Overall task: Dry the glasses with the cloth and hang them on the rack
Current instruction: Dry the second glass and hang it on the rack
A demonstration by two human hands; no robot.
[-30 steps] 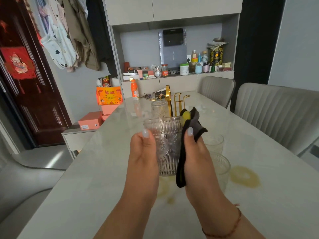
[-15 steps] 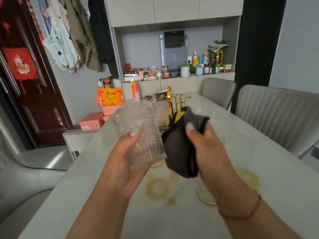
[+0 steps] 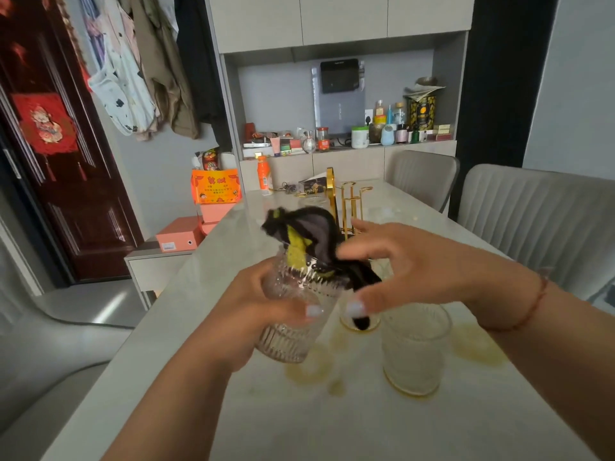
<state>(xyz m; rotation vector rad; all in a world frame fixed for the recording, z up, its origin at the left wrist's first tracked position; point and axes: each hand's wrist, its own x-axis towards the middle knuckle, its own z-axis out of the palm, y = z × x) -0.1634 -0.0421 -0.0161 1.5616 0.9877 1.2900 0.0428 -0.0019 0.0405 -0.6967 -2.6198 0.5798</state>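
Observation:
My left hand [image 3: 253, 304] grips a ribbed clear glass [image 3: 289, 341], tilted with its mouth up and away from me. A dark cloth with a yellow patch [image 3: 309, 227] is stuffed into that mouth and bunches above it. My right hand [image 3: 416, 271] is at the cloth with fingers spread; the cloth runs between its thumb and fingers, and one end hangs below the thumb. The gold rack [image 3: 349, 204] stands behind the cloth. A second glass [image 3: 414, 347] stands on the table to the right. A third glass [image 3: 359, 324] is mostly hidden behind my right thumb.
The pale table [image 3: 332, 427] shows yellowish wet rings [image 3: 479, 347] around the glasses. Grey chairs [image 3: 539, 221] line the right side. An orange bottle [image 3: 264, 176], keys and small items lie at the far end, with a cluttered shelf beyond.
The left hand has tipped the glass and brought it toward the middle. The right hand has moved the cloth from beside the glass into its mouth.

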